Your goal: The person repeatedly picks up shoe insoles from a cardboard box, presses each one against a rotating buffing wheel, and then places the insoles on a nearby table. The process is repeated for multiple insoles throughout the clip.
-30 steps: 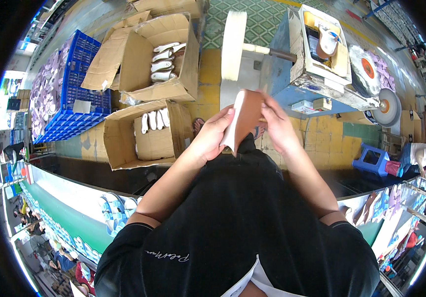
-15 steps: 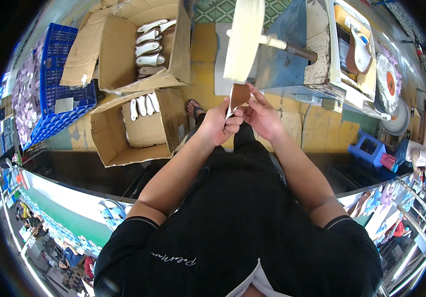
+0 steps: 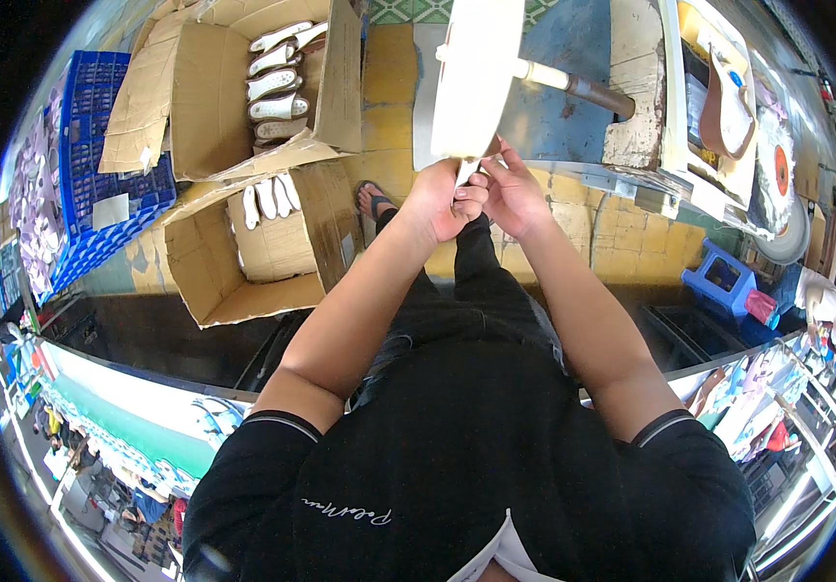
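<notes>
Worn yellow floor (image 3: 387, 136); green patterned tiles (image 3: 393, 12) beyond; blue stool (image 3: 738, 281) right; long green surface (image 3: 141, 424), perhaps bench, left.

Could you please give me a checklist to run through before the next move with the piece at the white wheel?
1. Left hand holds the white-and-brown piece: ok, its fingers curl around it.
2. Right hand bears on the piece: cannot tell; it is close beside it, but contact is unclear.
3. Piece touches the white wheel: cannot tell; it sits at the wheel's near edge.
4. Wheel's motion known: cannot tell from this picture.
5. Sleeves clear of the wheel: ok, the left sleeve and right sleeve are well away.
</notes>
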{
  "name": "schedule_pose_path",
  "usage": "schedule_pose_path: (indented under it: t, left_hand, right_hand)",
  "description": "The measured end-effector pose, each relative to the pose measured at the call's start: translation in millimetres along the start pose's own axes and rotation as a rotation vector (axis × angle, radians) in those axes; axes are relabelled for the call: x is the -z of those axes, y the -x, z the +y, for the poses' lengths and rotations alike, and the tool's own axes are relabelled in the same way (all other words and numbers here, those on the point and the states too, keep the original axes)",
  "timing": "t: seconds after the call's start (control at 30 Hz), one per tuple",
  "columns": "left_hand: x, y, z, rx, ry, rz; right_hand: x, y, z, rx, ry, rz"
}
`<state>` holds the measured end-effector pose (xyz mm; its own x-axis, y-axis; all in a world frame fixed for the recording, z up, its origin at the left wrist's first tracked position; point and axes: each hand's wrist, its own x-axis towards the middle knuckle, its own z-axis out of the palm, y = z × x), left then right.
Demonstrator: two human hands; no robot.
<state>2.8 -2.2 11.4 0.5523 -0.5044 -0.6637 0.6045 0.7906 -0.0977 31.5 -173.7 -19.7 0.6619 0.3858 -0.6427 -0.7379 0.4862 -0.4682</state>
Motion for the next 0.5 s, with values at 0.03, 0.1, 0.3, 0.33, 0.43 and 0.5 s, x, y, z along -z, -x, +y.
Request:
schedule_pose_path:
  t: [0.03,0.1,0.3,0.33,0.43,0.5]
  left_hand:
    - [-2.0,0.4,0.7,-0.006,0.0,0.05]
    - [-4.6,8.8,0.0,-0.015,-0.027,0.019]
    - [-0.6,45.6,-19.0,-0.039,0.008,-0.065]
    - [-0.8,44.2,-18.6,-0.057,-0.023,-0.017]
    - [-2.9,31.2,-7.2,-0.028,0.037,0.035]
    - [-5.7,24.0,-1.2,-0.045,-0.046,0.043]
  right_hand:
    - [-2.6,0.0,-2.4,-0.011,0.024,0.038]
    - [-8.3,5.8,-7.2,0.008,0.062,-0.033]
    - [-15.8,34.2,2.1,0.029,0.091,-0.046]
    - [-15.8,32.3,4.9,0.036,0.079,-0.059]
    - [-14.3,16.9,7.9,0.014,0.029,-0.072]
    - [-13.9,8.4,5.9,-0.023,-0.003,-0.002]
